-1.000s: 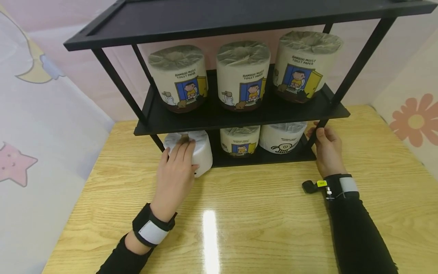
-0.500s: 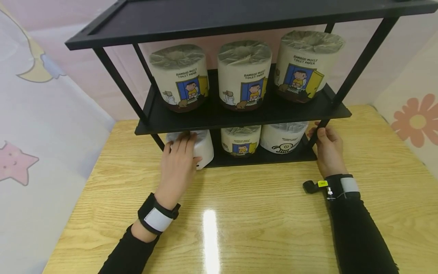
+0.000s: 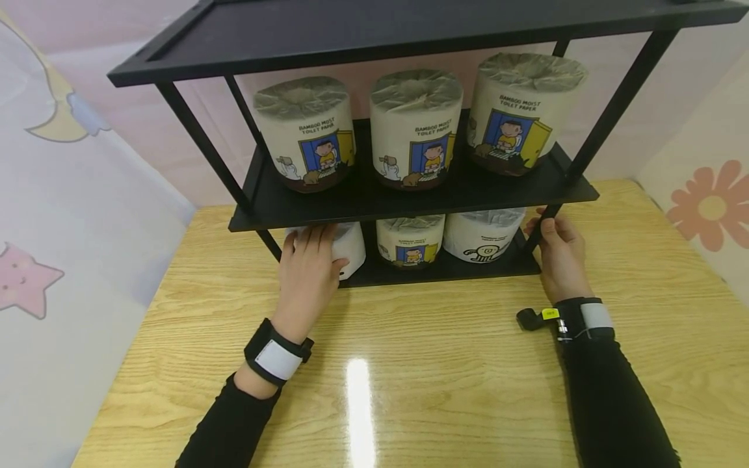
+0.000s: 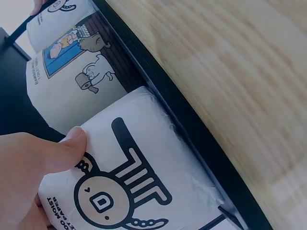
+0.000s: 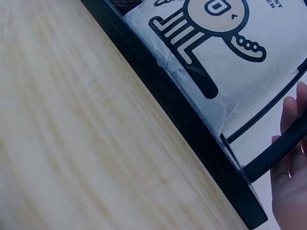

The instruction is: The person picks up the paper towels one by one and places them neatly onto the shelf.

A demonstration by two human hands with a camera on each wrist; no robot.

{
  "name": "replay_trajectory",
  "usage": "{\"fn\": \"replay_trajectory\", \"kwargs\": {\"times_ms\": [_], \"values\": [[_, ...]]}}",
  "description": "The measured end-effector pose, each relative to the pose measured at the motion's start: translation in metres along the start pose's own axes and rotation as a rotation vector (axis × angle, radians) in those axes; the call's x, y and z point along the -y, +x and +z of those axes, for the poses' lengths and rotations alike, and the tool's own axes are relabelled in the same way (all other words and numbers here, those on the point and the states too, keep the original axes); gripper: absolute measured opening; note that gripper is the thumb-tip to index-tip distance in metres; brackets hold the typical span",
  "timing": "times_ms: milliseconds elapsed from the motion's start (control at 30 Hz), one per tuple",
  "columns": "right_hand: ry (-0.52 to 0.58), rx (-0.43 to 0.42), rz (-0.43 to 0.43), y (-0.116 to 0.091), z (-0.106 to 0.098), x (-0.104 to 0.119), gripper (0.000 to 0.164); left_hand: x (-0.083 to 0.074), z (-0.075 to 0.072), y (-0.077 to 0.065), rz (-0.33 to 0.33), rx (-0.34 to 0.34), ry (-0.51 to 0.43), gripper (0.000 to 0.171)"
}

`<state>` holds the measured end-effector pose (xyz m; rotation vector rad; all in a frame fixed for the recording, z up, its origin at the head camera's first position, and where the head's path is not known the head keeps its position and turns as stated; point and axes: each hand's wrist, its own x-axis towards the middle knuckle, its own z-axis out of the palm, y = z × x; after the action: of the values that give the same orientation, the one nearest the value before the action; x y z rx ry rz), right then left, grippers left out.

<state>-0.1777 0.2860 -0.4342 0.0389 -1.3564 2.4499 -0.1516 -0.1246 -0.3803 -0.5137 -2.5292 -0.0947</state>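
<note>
A white toilet paper roll (image 4: 124, 172) with a cartoon dog print sits on the left end of the bottom shelf. My left hand (image 3: 310, 266) grips it, thumb (image 4: 74, 146) on its front and fingers over its top, partly hidden under the middle shelf. At the right end, my right hand (image 3: 564, 257) holds the black rack's post (image 3: 544, 227), fingers behind it and thumb in front. Beside the gripped roll stand a cream printed roll (image 3: 411, 244) and another white dog-print roll (image 3: 484, 237).
The black rack (image 3: 409, 205) stands on a wooden table (image 3: 445, 364) against the wall. On its middle shelf are three cream toilet paper rolls (image 3: 412, 133). The top shelf (image 3: 409, 29) juts over them.
My left hand has pushed the white toilet paper roll backward, deeper onto the bottom shelf. The right hand has stayed on the post.
</note>
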Motion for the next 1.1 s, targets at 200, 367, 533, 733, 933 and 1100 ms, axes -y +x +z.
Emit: {"fn": "replay_trajectory", "kwargs": {"times_ms": [200,367,533,733,933,1100], "values": [[0.002,-0.001,-0.018,0.000,0.001,-0.001,0.037,-0.001,0.002,0.003,-0.022,0.020,0.000,0.066],[0.013,0.003,-0.028,0.001,0.001,-0.002,0.039,-0.003,0.003,0.007,-0.057,0.036,0.007,0.063],[0.014,0.003,-0.028,0.001,0.001,-0.002,0.041,-0.005,0.006,0.012,-0.078,0.033,0.013,0.062],[0.011,0.003,-0.024,0.000,0.002,-0.002,0.039,-0.008,0.008,0.015,-0.083,0.019,0.040,0.062],[0.009,0.005,0.000,0.000,0.003,-0.002,0.041,-0.008,0.012,0.017,-0.076,-0.026,0.052,0.059],[0.008,0.009,0.011,0.001,0.003,-0.001,0.044,-0.008,0.016,0.018,-0.073,-0.056,0.063,0.057]]}}
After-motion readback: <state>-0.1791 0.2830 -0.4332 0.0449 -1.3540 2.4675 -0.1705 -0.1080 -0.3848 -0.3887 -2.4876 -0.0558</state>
